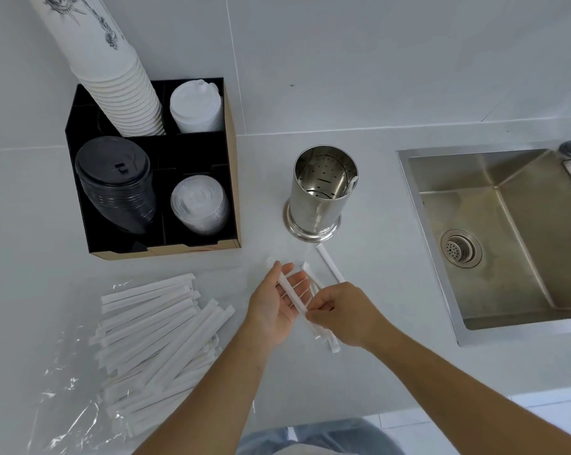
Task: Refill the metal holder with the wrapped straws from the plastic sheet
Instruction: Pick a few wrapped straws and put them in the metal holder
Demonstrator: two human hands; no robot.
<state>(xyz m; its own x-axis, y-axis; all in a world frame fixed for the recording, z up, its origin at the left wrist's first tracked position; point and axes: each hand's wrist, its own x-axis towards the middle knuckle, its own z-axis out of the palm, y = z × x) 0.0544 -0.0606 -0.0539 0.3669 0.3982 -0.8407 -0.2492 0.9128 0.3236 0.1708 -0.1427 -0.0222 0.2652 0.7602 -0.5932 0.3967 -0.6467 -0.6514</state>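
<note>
Near the holder [323,192], the left hand [272,311] is lying spread under light-looking, bendy straws [290,293]; the right hand [343,315] is pinching them midway.

Tiled wall [376,60], pale counter [392,307], steel sink [527,257], floor [556,421] perhaps tiled

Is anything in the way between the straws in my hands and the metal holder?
Nothing tall does. One loose wrapped straw lies flat on the counter between your right hand and the metal holder, whose mouth is open; lifting the held straws should clear it.
</note>
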